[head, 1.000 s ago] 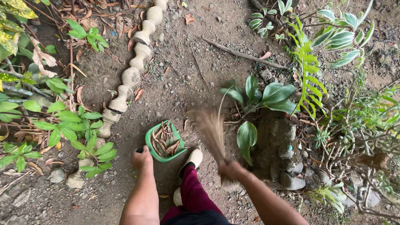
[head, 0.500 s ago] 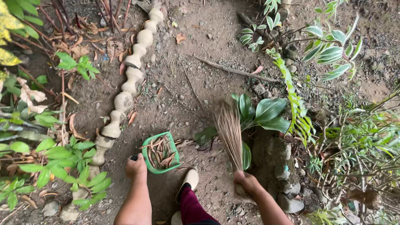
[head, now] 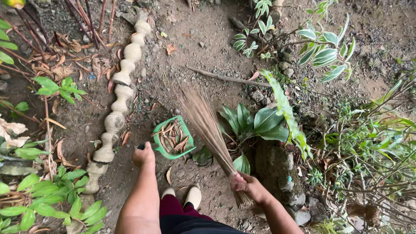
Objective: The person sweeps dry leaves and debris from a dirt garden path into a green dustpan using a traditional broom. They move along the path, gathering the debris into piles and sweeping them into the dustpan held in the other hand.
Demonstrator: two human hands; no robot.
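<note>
While one green plastic dustpan point(head: 173, 138) lies at twelve o'clock of the left hand point(head: 144, 154), whose fingers close on its handle, the right hand point(head: 245, 184) grips one stick broom point(head: 207, 125) tightly.

Both bare forearms are extended forward and downward from the lower edge of the view, set well apart. The left hand point(head: 144, 154) is closed into a fist with the knuckles turned upward, the wrist kept in line with the forearm. The right hand point(head: 245, 185) is likewise clenched, its fingers curled tight and turned towards the left, the wrist slightly bent and the forearm angled inward from the lower right.
</note>
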